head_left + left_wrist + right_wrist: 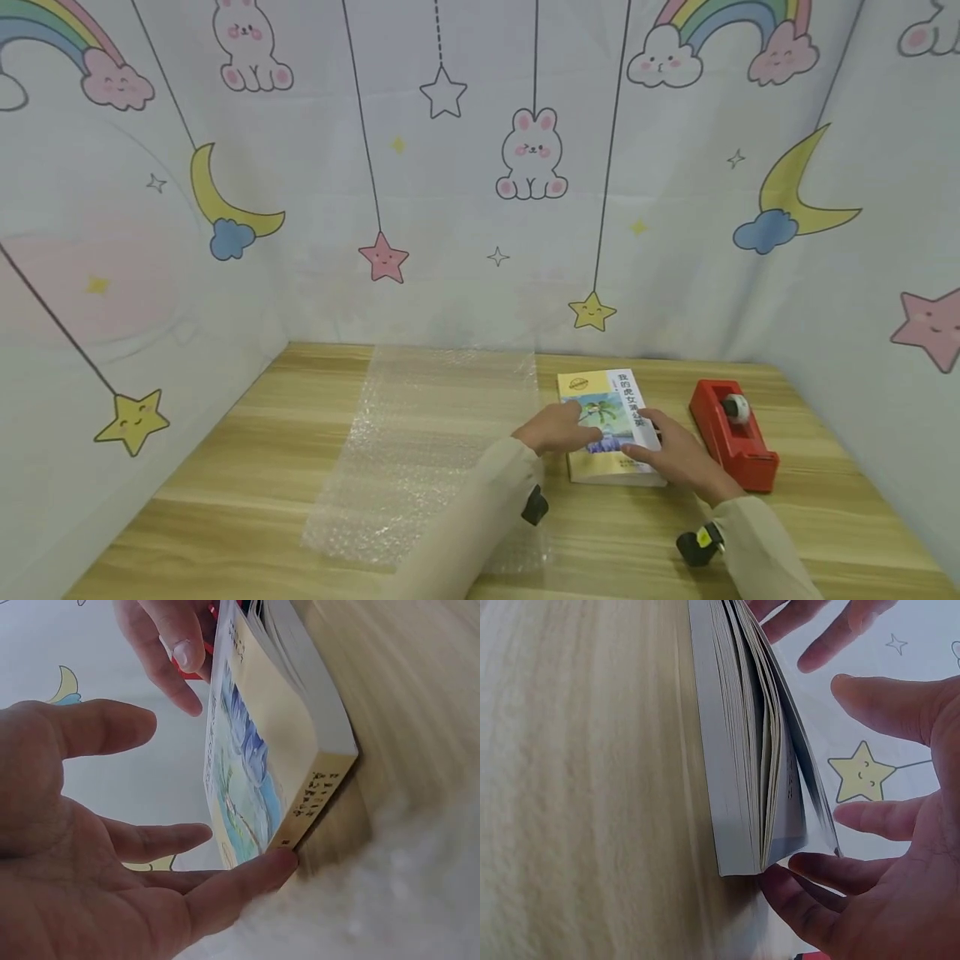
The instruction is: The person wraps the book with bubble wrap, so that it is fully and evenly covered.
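Note:
A thick paperback book [611,467], with a yellow, white and blue cover, lies face up on the wooden table. My left hand [555,429] is over its left side; in the left wrist view a finger [259,874] touches the yellow spine, with the thumb held away. On the opposite side is my right hand [678,458], its thumb above the cover. In the right wrist view its fingers [802,900] are at the far corner of the page edges, and the front cover stands slightly raised from the pages. Neither hand grips the book.
A clear sheet of bubble wrap [420,417] lies flat to the left of the book, partly under the left forearm. To the right stands a red tape dispenser [731,433] with a roll of tape. A printed curtain [465,192] surrounds the table [247,467].

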`<state>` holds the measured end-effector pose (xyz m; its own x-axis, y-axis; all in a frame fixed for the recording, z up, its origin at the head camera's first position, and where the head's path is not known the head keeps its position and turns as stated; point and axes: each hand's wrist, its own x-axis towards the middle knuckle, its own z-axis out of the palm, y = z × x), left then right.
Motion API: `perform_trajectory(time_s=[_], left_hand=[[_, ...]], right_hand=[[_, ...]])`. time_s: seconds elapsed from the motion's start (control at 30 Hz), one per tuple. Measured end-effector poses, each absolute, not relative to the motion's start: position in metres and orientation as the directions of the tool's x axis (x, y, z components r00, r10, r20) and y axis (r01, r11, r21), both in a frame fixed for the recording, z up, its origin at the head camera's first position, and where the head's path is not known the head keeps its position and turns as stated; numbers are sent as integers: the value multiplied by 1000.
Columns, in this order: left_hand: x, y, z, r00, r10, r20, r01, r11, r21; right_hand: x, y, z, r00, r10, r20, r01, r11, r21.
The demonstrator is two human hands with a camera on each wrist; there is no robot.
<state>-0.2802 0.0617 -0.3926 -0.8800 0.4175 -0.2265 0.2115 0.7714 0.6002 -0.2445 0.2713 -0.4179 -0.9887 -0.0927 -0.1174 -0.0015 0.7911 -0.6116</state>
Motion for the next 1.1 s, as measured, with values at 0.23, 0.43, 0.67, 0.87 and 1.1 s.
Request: perform_trajectory(time_s=[0.23,0.43,0.67,0.87,1.1], left_hand=[[-283,72,-397,-896,381,-227,205,810,550],[-281,79,-396,-903,373,-213,206,812,547],[-281,81,-390,-907,374,-192,153,719,678],[-280,82,-390,-929,323,-179,81,652,754],[-288,84,-393,-954,255,-161,-27,460,887]], right_hand=[[-242,273,-420,-991,-88,-103,-6,789,-615],[-243,274,-423,-990,-78,-119,12,787,-617],[-245,277,-423,-991,-37,-128,57,748,-661],[-245,280,-422,-990,-7,-140,91,731,-676],[-244,284,-420,-983,1,-183,131,702,-700]])
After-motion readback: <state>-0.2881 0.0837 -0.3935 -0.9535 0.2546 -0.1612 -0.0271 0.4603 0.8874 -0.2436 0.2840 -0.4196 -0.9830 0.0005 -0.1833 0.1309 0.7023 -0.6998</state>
